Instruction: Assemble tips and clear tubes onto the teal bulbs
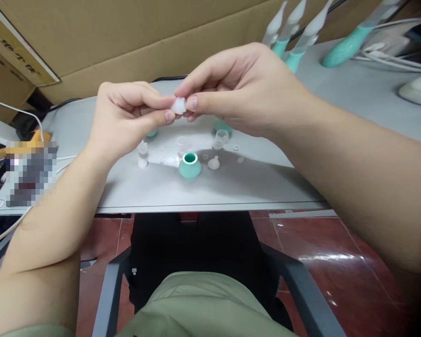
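Note:
Above the grey table, a small whitish translucent plastic cap-like piece (178, 106) is pinched between both hands. My left hand (126, 110) grips its left end with thumb and forefinger. On its other end press the thumb and fingertips of my right hand (228, 91). Below them stands a mint-green rubber bulb (190, 168) with its round opening facing up. Around the bulb lie a white funnel-shaped piece (214, 163), a clear plastic cup (221, 137) and several tiny clear rings. Another green piece (223, 125) is partly hidden behind my right hand.
Several green-and-clear bulb droppers with white tips (307, 35) stand at the back right; one more lies near white cables (386, 54). A white computer mouse (418, 89) is at the far right. Cardboard (126, 32) walls the back. A blurred-out device (31, 173) lies left.

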A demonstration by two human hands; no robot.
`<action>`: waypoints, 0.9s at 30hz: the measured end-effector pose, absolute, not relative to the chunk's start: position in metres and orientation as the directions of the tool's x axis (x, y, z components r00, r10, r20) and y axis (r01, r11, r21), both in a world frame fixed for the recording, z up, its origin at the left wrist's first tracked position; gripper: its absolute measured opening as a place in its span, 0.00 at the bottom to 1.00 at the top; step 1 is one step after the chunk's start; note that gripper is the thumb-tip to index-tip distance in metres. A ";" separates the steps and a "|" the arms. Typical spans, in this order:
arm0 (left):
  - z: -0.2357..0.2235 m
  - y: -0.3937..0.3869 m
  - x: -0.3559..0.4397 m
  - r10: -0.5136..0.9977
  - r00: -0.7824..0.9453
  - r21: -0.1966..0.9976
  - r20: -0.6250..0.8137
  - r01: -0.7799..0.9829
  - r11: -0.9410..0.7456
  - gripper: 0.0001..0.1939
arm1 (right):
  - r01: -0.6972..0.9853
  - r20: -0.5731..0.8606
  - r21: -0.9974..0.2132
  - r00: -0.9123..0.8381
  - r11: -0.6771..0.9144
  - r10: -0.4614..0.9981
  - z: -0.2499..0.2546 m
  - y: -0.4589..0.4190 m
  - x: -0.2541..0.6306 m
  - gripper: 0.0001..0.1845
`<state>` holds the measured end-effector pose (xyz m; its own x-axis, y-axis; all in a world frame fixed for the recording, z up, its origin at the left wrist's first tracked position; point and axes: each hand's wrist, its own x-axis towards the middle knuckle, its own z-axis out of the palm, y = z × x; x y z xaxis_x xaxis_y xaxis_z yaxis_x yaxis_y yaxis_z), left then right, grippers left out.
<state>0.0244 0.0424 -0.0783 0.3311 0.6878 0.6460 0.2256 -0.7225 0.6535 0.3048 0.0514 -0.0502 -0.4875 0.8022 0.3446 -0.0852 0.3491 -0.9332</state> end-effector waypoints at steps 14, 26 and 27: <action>-0.075 0.042 0.023 0.731 0.334 0.663 0.595 0.310 -0.681 0.26 | -0.138 0.345 -0.936 -0.546 0.325 0.763 -0.050 0.047 0.307 0.12; -0.085 0.064 0.015 0.477 0.343 0.412 0.809 0.247 -0.877 0.27 | 0.134 0.467 -0.793 -0.492 0.594 0.735 -0.038 0.048 0.308 0.04; -0.081 0.062 0.016 0.460 0.347 0.361 0.817 0.314 -0.878 0.29 | 0.228 0.482 -0.728 -0.499 0.646 0.720 -0.034 0.049 0.311 0.03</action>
